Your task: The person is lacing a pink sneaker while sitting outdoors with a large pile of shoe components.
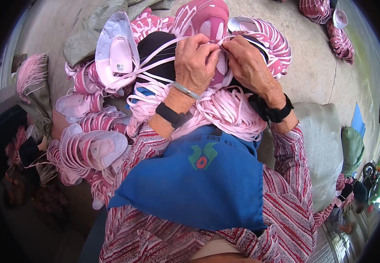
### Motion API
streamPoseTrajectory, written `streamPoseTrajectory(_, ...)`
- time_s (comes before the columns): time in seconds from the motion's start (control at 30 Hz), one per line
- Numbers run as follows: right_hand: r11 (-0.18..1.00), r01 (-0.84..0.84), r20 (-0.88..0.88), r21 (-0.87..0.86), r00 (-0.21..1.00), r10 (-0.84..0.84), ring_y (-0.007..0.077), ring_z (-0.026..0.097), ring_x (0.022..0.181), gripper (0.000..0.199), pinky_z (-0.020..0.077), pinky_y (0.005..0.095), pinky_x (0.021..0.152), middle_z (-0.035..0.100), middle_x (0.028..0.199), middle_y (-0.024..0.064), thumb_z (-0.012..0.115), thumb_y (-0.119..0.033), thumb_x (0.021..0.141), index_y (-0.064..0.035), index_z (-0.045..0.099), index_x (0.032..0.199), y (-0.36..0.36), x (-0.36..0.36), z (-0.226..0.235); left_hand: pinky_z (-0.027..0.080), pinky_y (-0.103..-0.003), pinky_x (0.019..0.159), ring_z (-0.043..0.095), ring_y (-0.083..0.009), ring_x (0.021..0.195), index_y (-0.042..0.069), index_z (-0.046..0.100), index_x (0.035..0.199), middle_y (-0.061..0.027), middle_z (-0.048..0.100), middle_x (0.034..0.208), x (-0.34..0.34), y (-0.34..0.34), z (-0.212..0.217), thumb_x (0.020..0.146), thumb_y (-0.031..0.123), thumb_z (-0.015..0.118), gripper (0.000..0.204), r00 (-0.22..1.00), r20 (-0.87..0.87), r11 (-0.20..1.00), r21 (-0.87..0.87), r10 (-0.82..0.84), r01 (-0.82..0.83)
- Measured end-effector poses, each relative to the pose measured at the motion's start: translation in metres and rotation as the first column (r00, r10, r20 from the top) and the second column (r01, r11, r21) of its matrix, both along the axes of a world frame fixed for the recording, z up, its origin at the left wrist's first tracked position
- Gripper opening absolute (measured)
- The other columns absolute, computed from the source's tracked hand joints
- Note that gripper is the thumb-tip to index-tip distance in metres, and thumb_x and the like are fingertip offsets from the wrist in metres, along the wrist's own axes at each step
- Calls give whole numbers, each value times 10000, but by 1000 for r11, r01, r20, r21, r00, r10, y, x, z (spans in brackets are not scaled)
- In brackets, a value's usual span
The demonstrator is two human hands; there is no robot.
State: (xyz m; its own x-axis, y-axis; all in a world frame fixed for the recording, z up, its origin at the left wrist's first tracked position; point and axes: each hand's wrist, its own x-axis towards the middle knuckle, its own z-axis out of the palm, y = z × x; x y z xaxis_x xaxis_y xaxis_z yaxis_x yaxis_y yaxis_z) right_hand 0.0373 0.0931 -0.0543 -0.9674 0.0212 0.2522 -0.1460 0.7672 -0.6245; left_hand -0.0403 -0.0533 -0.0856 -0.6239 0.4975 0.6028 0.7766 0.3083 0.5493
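A pink and white shoe upper (201, 17) lies in front of me, toe pointing away. Over its near part my left hand (195, 61) and my right hand (249, 63) nearly meet. Both hands pinch a light pink shoelace (219, 42), whose strands also run left past my left hand. The fingertips partly cover the eyelets, so I cannot tell which ones the lace passes through. Just below my wrists, a thick bundle of pink shoelaces (231, 111) rests across my lap, on the blue apron (194, 188).
Stacks of nested pink shoe uppers (93, 147) crowd my left side; another stack (271, 46) sits beyond my right hand. A lavender-lined upper (117, 52) stands near my left hand. At right is a large grey sack (323, 149); more uppers (341, 41) lie on the concrete floor.
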Motion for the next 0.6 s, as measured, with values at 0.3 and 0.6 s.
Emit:
streamPoseTrajectory(0.3, 991, 54, -11, -125, 998, -56, 356, 588, 816, 181, 473, 390, 732, 583, 874, 180, 530, 17, 785, 18, 597, 953, 4, -5, -1, 456, -348, 735, 553, -253, 835, 45, 661, 752, -67, 597, 926, -2, -3, 6, 720, 129, 753, 128, 999, 36, 999, -51, 11, -9)
streamPoseTrajectory(0.6, 990, 66, 31, -123, 998, -63, 279, 574, 791, 185, 456, 322, 703, 541, 858, 135, 552, 37, 810, 15, 571, 993, -5, 6, 5, 456, -356, 761, 552, -265, 861, 51, 644, 747, -77, 581, 934, 7, -9, 6, 680, 97, 762, 144, 997, 81, 1000, 24, 3, -5)
